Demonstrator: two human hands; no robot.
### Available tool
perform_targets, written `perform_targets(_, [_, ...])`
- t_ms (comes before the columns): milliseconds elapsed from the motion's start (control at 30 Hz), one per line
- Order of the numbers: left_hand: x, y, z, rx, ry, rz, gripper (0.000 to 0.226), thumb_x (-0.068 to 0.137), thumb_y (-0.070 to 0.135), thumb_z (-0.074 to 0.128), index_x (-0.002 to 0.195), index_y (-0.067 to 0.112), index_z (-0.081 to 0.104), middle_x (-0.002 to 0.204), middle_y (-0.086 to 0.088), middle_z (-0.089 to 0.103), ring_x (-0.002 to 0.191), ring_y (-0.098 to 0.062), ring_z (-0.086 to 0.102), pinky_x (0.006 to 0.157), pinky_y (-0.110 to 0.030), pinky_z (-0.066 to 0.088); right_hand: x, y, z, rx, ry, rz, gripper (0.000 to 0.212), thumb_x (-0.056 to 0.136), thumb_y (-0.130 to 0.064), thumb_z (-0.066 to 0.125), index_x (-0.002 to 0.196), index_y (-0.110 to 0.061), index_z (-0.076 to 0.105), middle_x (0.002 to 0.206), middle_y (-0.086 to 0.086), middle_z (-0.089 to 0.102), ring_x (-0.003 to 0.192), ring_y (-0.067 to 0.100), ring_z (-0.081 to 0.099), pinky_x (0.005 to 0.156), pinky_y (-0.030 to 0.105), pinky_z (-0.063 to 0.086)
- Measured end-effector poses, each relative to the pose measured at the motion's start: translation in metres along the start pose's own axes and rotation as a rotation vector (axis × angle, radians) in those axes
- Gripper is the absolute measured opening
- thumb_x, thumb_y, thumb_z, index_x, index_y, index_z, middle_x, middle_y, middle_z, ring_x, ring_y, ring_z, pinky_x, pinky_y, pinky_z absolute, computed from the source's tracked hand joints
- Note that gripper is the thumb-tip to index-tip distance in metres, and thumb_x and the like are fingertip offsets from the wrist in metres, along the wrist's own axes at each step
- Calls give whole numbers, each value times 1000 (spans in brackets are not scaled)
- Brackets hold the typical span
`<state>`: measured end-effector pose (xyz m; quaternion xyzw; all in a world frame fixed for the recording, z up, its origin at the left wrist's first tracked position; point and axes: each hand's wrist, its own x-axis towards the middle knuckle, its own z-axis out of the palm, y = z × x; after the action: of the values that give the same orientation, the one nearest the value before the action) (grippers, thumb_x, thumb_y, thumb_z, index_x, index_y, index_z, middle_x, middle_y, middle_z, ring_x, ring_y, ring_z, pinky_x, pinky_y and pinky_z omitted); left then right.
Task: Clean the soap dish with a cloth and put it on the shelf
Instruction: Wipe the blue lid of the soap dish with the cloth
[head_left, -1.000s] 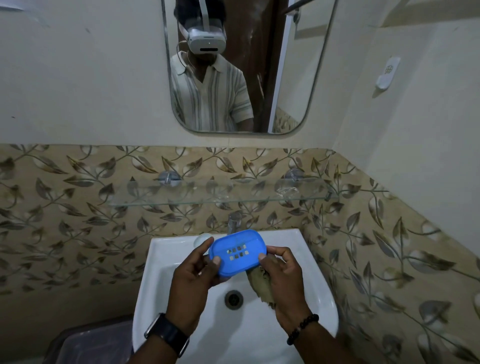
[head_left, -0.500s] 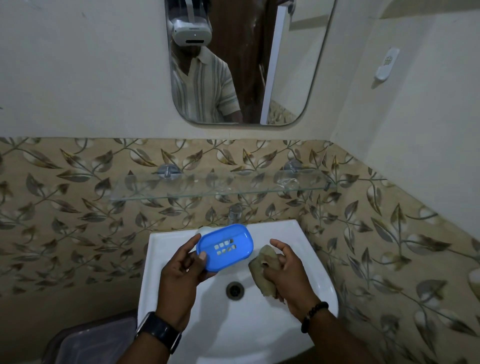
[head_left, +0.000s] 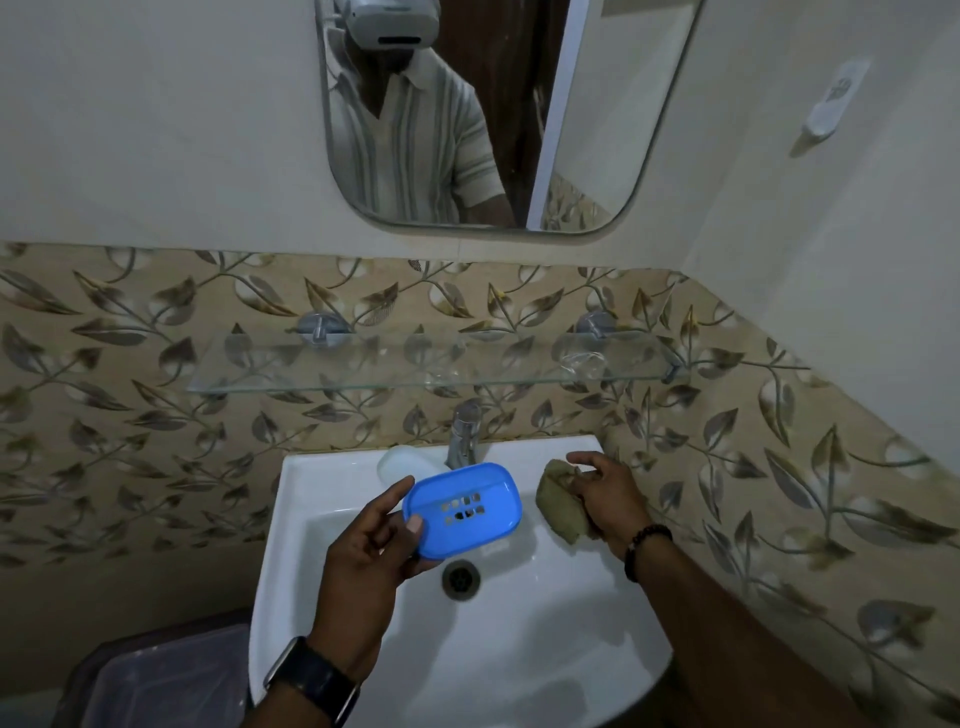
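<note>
A blue oval soap dish (head_left: 462, 506) with small drain slots is held over the white sink by my left hand (head_left: 371, 561), thumb on its left rim and fingers beneath. My right hand (head_left: 605, 496) grips a crumpled olive-brown cloth (head_left: 558, 506) at the sink's right rim, apart from the dish. The glass shelf (head_left: 426, 364) is fixed to the leaf-patterned tiles above the tap, with only a faint clear object near its right end.
The white sink (head_left: 509, 623) has a chrome tap (head_left: 464, 434) at the back and a drain (head_left: 460, 578) under the dish. A pale soap bar (head_left: 397, 462) lies left of the tap. Mirror (head_left: 498, 114) above; a lidded bin (head_left: 161, 680) at lower left.
My right hand has taken the cloth away from the dish to the right rim of the sink. The left hand alone now holds the dish, slightly left of where it was.
</note>
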<state>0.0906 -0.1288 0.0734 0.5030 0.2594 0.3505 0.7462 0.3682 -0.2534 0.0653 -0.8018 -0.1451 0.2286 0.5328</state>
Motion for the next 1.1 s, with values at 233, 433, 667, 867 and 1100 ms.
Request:
perform_targets(233, [15, -13, 13, 48, 13, -31, 43, 86, 21, 71, 128, 29, 69, 93, -4, 78, 95, -22, 76, 79, -45, 63, 62, 10, 12, 79, -105, -34, 34, 96, 2, 54, 119, -21, 64, 95, 14, 73, 78, 22, 68, 70, 36, 57])
perform_targets(433, [25, -14, 23, 49, 12, -20, 44, 81, 24, 73, 124, 31, 72, 106, -35, 63, 100, -28, 75, 75, -40, 63, 108, 13, 0, -230, 22, -101, 44, 96, 3, 48, 135, -15, 57, 125, 15, 65, 111, 33, 62, 97, 39, 52])
perform_targets(667, [38, -26, 33, 90, 13, -6, 44, 84, 26, 72, 127, 31, 70, 86, -4, 72, 97, -23, 74, 80, -45, 63, 108, 43, -7, -609, 66, -312, 43, 99, -34, 58, 140, -22, 54, 135, 3, 55, 126, 27, 52, 110, 42, 40])
perform_targets(867, [49, -39, 45, 114, -4, -28, 49, 81, 33, 75, 129, 32, 68, 94, -1, 77, 101, -26, 75, 81, -49, 62, 114, 57, -20, -801, 220, -335, 26, 96, -17, 58, 120, -10, 66, 116, 20, 61, 110, 41, 58, 90, 46, 48])
perform_targets(1100, [58, -50, 52, 127, -24, -49, 50, 82, 35, 75, 131, 31, 67, 84, 6, 74, 99, -23, 75, 84, -50, 62, 116, 81, -25, -976, 309, -948, 33, 93, -4, 42, 92, -3, 75, 85, 19, 69, 70, 37, 66, 60, 42, 54])
